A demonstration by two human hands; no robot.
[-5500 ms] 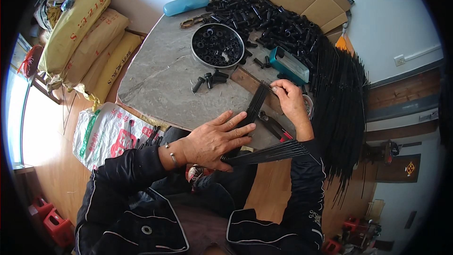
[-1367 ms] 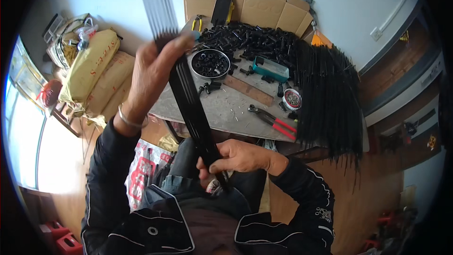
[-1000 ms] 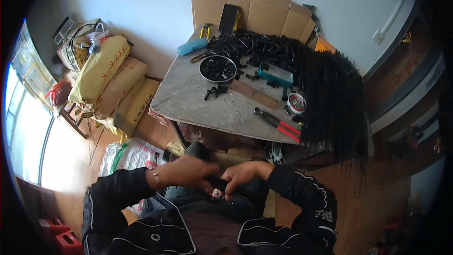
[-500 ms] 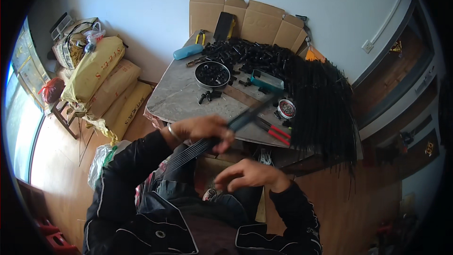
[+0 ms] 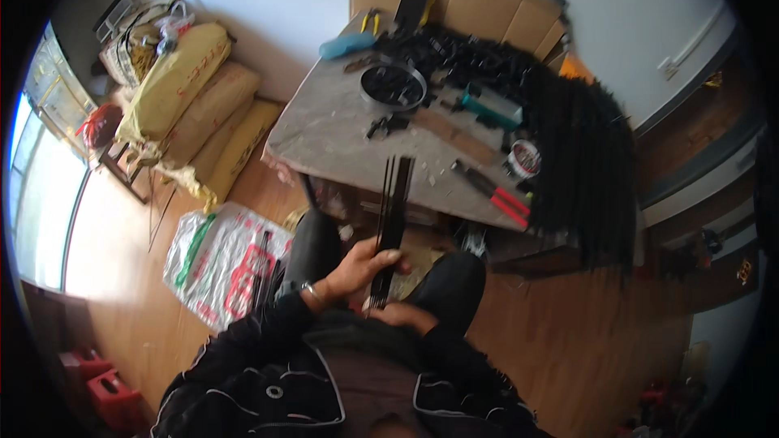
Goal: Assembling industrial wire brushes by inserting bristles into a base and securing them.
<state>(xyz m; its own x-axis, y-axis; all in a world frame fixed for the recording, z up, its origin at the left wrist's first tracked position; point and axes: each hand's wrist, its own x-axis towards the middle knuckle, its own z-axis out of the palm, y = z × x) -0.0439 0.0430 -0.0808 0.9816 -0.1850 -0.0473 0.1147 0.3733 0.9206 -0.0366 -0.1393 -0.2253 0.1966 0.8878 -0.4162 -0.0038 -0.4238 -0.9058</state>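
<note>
1. Black strips (image 5: 393, 223), a thin bundle, stand upright over the lap, in front of the surface (image 5: 341, 134).
2. Left hand (image 5: 363, 264) grip is wrapped around the strips, steadying them.
3. Right hand (image 5: 403, 315) sits at the strips' lower end; its grip I cannot tell.

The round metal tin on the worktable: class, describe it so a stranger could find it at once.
Start at the grey worktable before the cardboard boxes. Near its far edge, right of the blue tool, sits the shallow round metal tin. It alone is round, silver-rimmed and filled with small black parts.
</note>
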